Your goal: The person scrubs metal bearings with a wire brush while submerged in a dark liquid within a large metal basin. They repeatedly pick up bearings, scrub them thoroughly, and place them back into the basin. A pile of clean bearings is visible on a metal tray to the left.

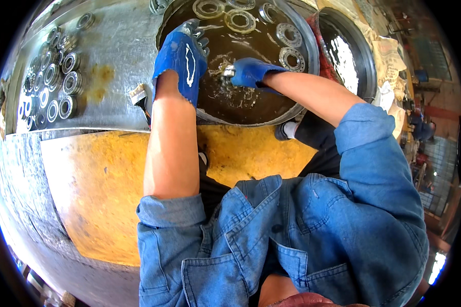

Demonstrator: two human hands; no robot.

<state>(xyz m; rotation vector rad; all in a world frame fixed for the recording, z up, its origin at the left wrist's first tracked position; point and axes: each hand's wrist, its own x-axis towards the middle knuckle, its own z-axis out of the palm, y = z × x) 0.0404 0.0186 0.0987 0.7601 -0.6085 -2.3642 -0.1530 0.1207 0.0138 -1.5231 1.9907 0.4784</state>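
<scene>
Both my hands wear wet blue rubber gloves over a round basin (311, 30) of murky brown liquid. My left hand (183, 55) is at the basin's left side, its greyish fingers curled; whatever lies under them is hidden. Farther right, my right hand (243, 71) reaches down to the liquid with closed fingers, and splashes and ripples surround the fingertips. What it grips, if anything, cannot be made out. Several ring-shaped metal bearings sit in the basin beyond my hands, among them one bearing (251, 21) at the far side and another bearing (284, 59) at the right.
Left of the basin, a metal tray (120, 56) carries a cluster of bearings (51, 74). A paint brush (138, 95) lies at its near right edge. On the right stands a second round container (361, 56) of dark liquid, beside crumpled brown paper (389, 61). Yellow flooring (102, 189) shows below.
</scene>
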